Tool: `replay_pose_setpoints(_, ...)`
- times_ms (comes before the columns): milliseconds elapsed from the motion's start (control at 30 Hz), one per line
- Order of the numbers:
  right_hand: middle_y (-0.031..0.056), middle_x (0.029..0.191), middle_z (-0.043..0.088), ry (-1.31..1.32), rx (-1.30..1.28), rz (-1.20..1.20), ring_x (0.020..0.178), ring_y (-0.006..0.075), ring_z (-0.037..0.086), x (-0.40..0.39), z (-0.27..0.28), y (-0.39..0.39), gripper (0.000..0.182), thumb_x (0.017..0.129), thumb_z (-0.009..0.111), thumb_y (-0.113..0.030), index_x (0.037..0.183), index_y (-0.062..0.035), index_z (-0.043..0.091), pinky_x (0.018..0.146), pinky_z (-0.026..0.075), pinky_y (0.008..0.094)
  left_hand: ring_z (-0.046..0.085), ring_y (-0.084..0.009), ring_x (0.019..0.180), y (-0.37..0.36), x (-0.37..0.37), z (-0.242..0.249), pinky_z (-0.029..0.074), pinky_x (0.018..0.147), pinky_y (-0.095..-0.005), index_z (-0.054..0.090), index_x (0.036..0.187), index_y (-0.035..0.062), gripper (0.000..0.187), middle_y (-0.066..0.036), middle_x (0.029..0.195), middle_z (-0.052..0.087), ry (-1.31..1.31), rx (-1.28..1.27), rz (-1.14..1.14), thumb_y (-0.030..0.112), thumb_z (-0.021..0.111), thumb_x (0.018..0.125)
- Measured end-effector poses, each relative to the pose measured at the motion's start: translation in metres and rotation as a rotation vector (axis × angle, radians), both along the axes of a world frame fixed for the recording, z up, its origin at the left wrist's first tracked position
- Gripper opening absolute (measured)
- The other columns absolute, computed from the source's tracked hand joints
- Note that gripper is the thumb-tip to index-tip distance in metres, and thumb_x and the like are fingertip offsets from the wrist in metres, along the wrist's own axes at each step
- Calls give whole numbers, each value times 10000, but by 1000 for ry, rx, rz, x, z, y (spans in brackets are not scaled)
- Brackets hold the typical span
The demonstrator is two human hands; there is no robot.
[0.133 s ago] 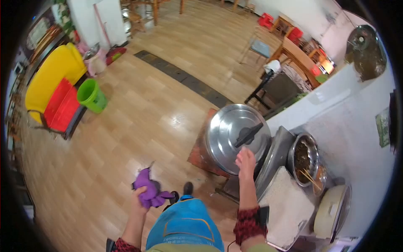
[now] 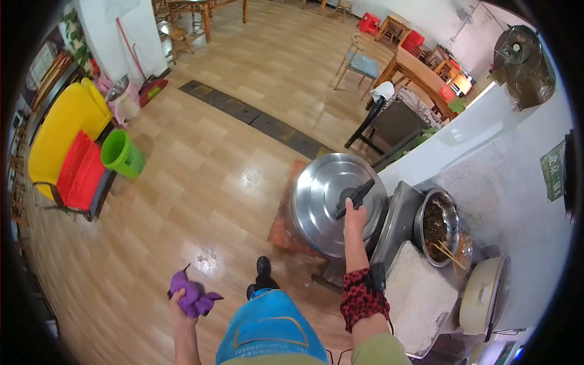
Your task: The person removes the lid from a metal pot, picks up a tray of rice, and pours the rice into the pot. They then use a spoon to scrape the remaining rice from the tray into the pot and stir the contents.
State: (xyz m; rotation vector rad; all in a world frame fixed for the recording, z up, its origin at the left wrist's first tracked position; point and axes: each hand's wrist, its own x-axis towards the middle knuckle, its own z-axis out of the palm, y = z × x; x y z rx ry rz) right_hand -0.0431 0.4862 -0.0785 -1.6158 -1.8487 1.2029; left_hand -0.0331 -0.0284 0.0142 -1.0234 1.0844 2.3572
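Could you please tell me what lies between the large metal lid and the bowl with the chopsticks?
In the head view, a grey ledge lies between the lid and the bowl.

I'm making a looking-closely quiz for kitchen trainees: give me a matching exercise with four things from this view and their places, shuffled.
Things
1. Purple cloth
2. Steel lid
3. Green bucket
4. Chopsticks

Places
A. Beside the red seat
B. Across the rim of the steel bowl
C. In the left hand
D. Right hand at its black handle

Pairs: 1-C, 2-D, 3-A, 4-B
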Motion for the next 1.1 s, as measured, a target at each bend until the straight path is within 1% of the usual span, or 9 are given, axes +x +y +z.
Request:
replay_pose_setpoints(33, 242, 1020, 555, -164, 226, 0, 929, 381, 551, -10, -4, 17, 427, 748, 635, -308, 908, 57, 481, 803, 437, 402, 555, -255, 790, -4, -2, -7, 463, 723, -384, 498, 974, 19, 325, -112, 852, 577, -34, 6, 40, 147, 574, 686)
replay_pose_setpoints(133, 290, 1008, 537, -203, 170, -184, 942, 413, 534, -38, 24, 17, 503, 709, 637, -302, 954, 100, 459, 798, 430, 432, 547, -260, 749, -43, 6, -42, 454, 696, -387, 491, 956, 35, 329, -113, 802, 563, 47, 22, 12, 187, 562, 673)
replay_pose_setpoints(400, 231, 874, 572, -124, 155, -199, 821, 353, 564, -51, 7, 44, 409, 647, 621, -215, 912, 76, 509, 744, 427, 396, 549, -249, 715, -32, -10, -17, 469, 655, -404, 482, 886, 36, 272, -95, 740, 544, -157, -130, 144, 157, 556, 654)
replay_pose_setpoints(467, 225, 859, 573, 0, 134, -167, 815, 357, 561, -52, 25, 43, 420, 637, 617, -215, 914, 74, 492, 738, 425, 407, 301, -115, 393, -36, -23, -26, 394, 818, -516, 289, 556, 133, 474, -24, 487, 241, -260, 515, -232, 481, 542, 756)
replay_pose_setpoints(600, 199, 819, 571, 86, 202, -73, 771, 300, 561, -69, 67, 20, 385, 652, 606, -207, 903, 64, 498, 714, 427, 388, 367, -151, 473, -39, -31, -27, 417, 771, -485, 342, 639, 105, 359, -41, 555, 320, -241, -14, -84, 389, 545, 725)
replay_pose_setpoints(800, 203, 872, 553, 128, 258, 216, 826, 307, 553, -79, 153, -136, 436, 697, 614, -184, 1014, 59, 437, 746, 425, 371, 468, -204, 592, -80, -67, -49, 452, 700, -438, 421, 764, 64, 241, -66, 655, 440, -194, -228, -244, 249, 550, 679)
replay_pose_setpoints(967, 229, 932, 508, 169, 257, 430, 874, 380, 506, -55, 132, -272, 468, 690, 640, -191, 1051, 22, 432, 768, 414, 417, 551, -249, 692, -140, -112, -68, 481, 642, -399, 486, 868, 29, 259, -88, 739, 539, -126, -459, -434, 133, 554, 640)
replay_pose_setpoints(1000, 226, 921, 511, 187, 246, 440, 874, 384, 504, -50, 123, -295, 467, 690, 641, -190, 1054, 16, 432, 767, 412, 426, 551, -257, 663, -230, -130, -155, 492, 621, -394, 485, 850, 24, 254, -88, 744, 535, -187, -417, -503, 126, 555, 629)
replay_pose_setpoints(1100, 225, 911, 523, 177, 129, 444, 880, 386, 510, -26, 94, -342, 488, 692, 642, -209, 1072, 14, 431, 767, 415, 434, 551, -258, 658, -250, -154, -144, 495, 611, -395, 483, 850, 22, 257, -92, 746, 534, -155, -424, -577, 125, 556, 626)
